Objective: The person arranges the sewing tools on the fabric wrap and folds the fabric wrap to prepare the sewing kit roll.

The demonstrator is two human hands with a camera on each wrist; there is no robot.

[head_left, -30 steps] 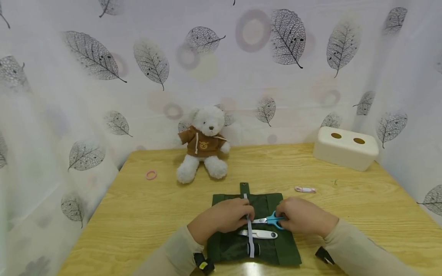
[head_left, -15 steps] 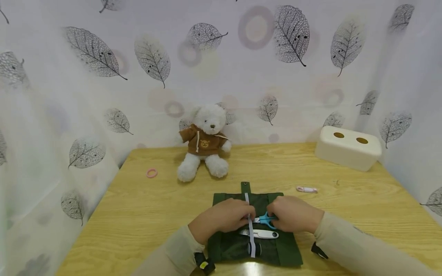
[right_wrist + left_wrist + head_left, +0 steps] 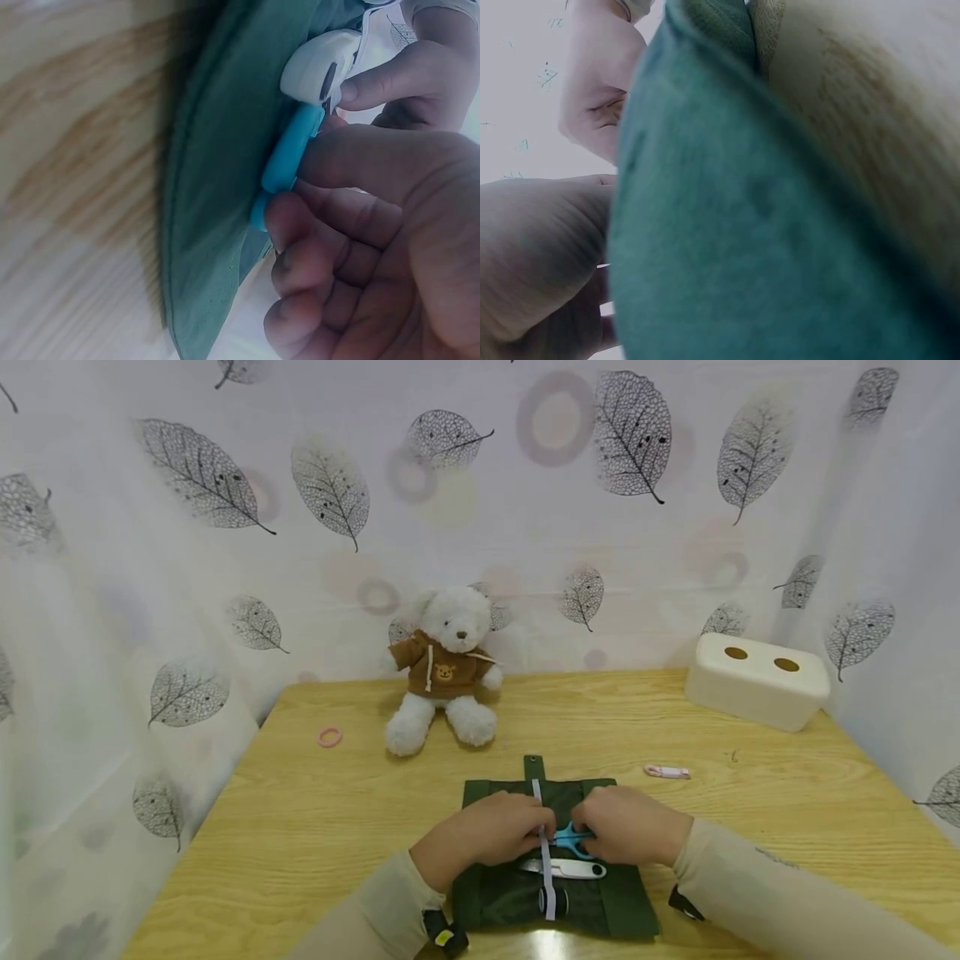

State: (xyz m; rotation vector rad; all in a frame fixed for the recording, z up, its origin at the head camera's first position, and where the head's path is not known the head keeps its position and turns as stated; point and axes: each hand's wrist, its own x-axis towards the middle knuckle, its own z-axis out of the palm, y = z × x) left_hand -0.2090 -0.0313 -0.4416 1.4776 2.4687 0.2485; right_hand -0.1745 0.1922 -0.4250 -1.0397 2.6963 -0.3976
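Note:
A dark green fabric roll (image 3: 630, 906) lies unfolded on the table, crossed lengthwise by a white elastic strap (image 3: 547, 870). My left hand (image 3: 495, 828) pinches the strap near its upper half. My right hand (image 3: 628, 825) grips blue-handled scissors (image 3: 567, 840); their blades point left and are hidden at the strap and left fingers. In the right wrist view thumb and forefinger hold the blue handle (image 3: 289, 154). Below the scissors, a white-handled knife (image 3: 581, 869) and a black spool (image 3: 562, 902) sit under the strap. Green cloth (image 3: 727, 210) covers much of the left wrist view.
A white teddy bear (image 3: 444, 672) in a brown hoodie sits at the back. A cream box (image 3: 753, 685) with two round holes stands at the back right. Further in lie a pink ring (image 3: 329, 737) and a small pink-and-white bundle (image 3: 667, 772).
My right hand has moved left, sliding the scissors further toward the strap, so less blade shows now. My left hand stays at the strap.

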